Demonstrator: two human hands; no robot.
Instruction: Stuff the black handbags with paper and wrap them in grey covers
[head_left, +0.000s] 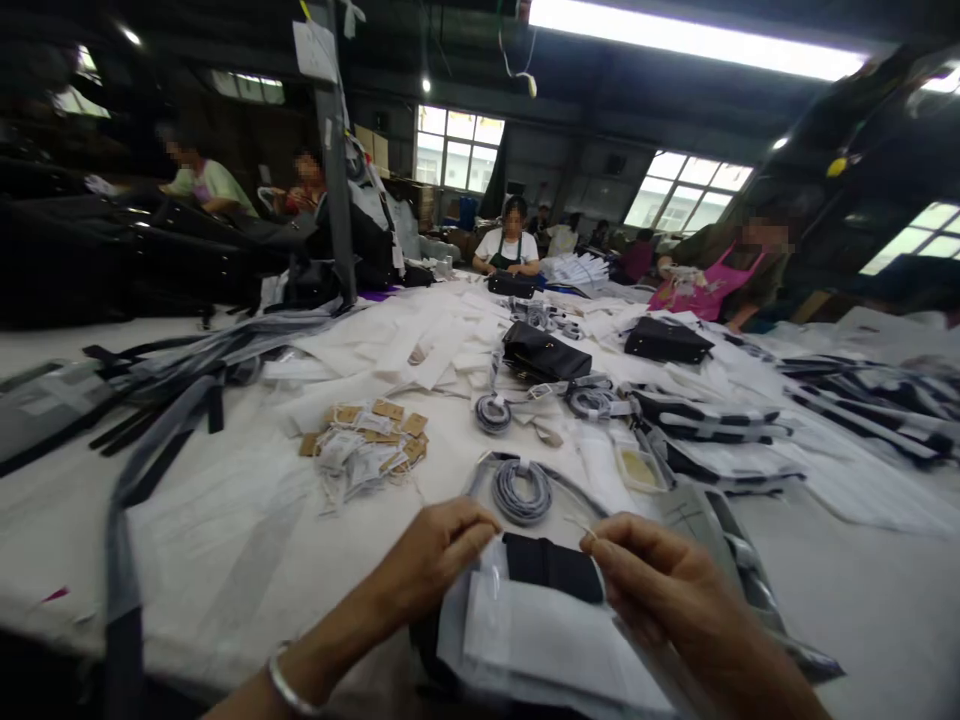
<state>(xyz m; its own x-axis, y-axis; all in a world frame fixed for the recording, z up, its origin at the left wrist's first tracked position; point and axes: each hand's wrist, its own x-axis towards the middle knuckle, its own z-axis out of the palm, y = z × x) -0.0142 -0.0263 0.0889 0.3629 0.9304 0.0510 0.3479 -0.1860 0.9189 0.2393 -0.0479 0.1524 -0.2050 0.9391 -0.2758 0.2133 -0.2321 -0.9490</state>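
Observation:
My left hand (431,560) is raised above a black bag part (551,562) that lies on a white sheet (555,650) inside clear plastic. Its fingertips close together near the plastic's top edge, and I cannot tell whether they pinch anything. My right hand (660,590) pinches a thin pale thread (579,527) between its fingertips. Just beyond my hands lies a coil of grey cord (522,492). A pile of kraft-paper tags (367,450) sits farther left. A metal bangle (289,685) circles my left wrist.
A long white-covered table (210,530) holds black handbags (546,352), white paper, further cord coils and grey straps (124,560). Striped strap bundles (712,420) lie to the right. Co-workers (510,245) sit at the far side, and a steel post (336,180) stands beyond the table.

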